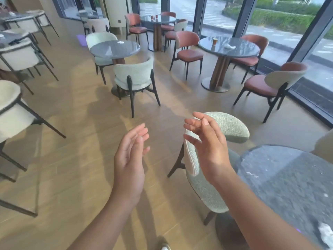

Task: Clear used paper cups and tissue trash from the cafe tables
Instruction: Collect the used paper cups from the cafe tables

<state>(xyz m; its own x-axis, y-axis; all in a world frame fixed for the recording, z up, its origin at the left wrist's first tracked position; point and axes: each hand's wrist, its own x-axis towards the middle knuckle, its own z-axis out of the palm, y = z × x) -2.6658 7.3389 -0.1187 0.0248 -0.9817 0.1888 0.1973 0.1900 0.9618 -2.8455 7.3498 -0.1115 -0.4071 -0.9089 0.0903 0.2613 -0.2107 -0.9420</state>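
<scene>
Fig. 1. Both of my hands empty over the floor, with the trash on the tables beyond.

My left hand (129,159) and right hand (207,147) hang in mid-air, palms facing each other, fingers loosely spread and gripping nothing. The right hand is in front of the back of the near chair (232,127). A cup (215,41) stands on the right table (239,53), with a tissue (229,45) just to its right. Two far cups (154,16) stand side by side on the far table (165,20). A left tissue (120,42) lies on the left table (111,50). A near tissue (326,231) lies at the near edge of the near table (288,177), well right of my right arm.
</scene>
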